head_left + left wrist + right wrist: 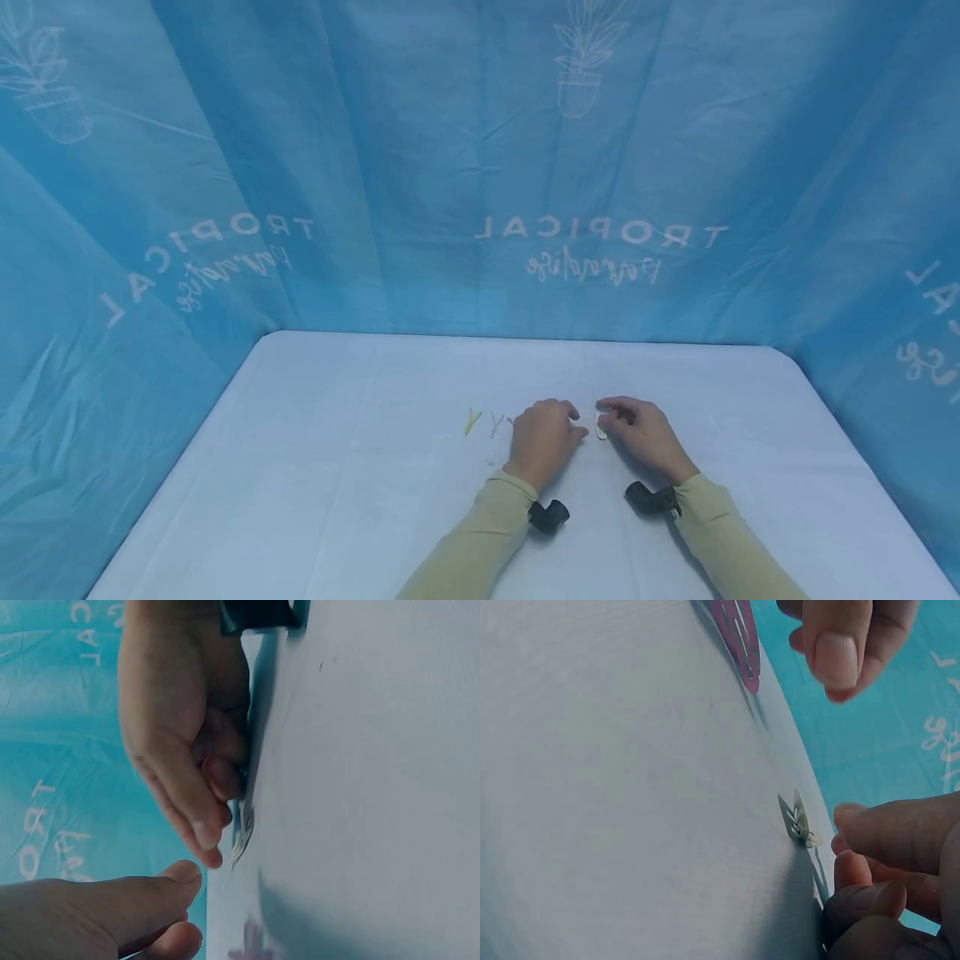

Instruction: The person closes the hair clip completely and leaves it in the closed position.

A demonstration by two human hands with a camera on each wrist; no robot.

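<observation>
A pale snap hair clip [799, 825], its halves spread apart, lies on the white table. Close beside it is my right hand [641, 433], thumb and fingers slightly bent; the right wrist view shows a small gap between fingertips and clip. My left hand [543, 437] hovers just left of it, thumb and fingers apart, holding nothing. A pink snap clip [739, 645] is near the left hand, mostly covered by it in the head view. Farther left lie a yellow clip [472, 421] and a faint pale clip [496, 425], both in a Y shape.
Blue curtains [480, 167] with mirrored white lettering hang behind and at both sides of the white table [300, 467]. A black wrist camera [549, 517] sits on the left wrist, another black camera [651, 498] on the right.
</observation>
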